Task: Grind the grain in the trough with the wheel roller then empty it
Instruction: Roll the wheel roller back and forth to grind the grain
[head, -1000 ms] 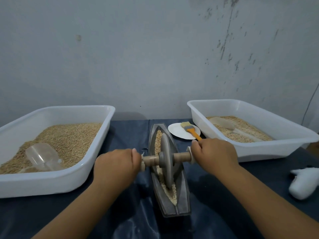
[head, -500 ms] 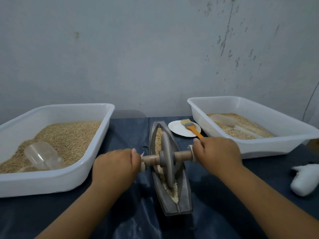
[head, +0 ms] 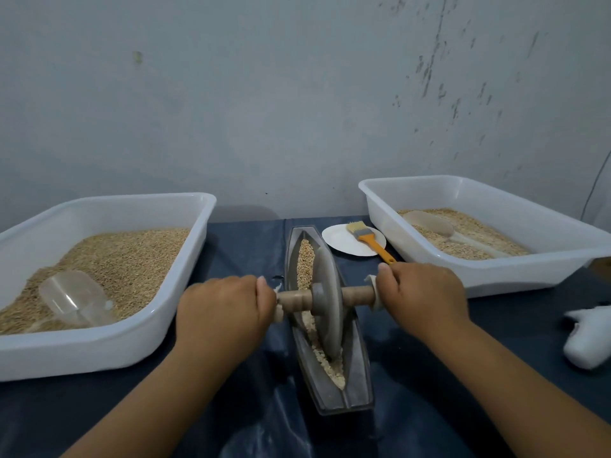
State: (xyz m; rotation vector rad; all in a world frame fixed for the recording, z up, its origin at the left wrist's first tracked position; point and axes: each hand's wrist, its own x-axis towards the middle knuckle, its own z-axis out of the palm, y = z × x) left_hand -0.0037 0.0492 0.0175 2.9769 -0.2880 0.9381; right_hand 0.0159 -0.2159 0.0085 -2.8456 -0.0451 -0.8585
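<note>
Boat-shaped grey trough (head: 355, 391) sits mid-table on a dark blue table cover (head: 244, 246), long axis running from the person toward the wall, far tip pointed at the wall and angled slightly left, blunt near end closest to the person. Wheel roller (head: 325, 305) stands on edge in the groove, disc aligned with the trough's length, wooden axle (head: 357, 294) crosswise, roughly level. Left hand (head: 221, 312) is curled round the left axle end; right hand (head: 421, 297) is curled round the right end, white wrapping showing at both grips. Grain (head: 305, 262) lies in the groove ahead of the disc, whole-looking; paler, crumbled grain near the blunt end. Left of the trough, a white tub (head: 185, 302) of grain with a clear scoop (head: 74, 300) lying in it; its near corner is close to the left hand. Right, a second white tub (head: 496, 276) with less grain and another scoop (head: 433, 223), its front wall just beyond the right hand. Between trough tip and right tub, a white plate (head: 340, 242) bearing an orange-handled brush (head: 370, 241), handle end overhanging toward the right hand. White object (head: 588, 338) at the right edge, identity unclear. Bare cover strips flank the trough on both sides.
</note>
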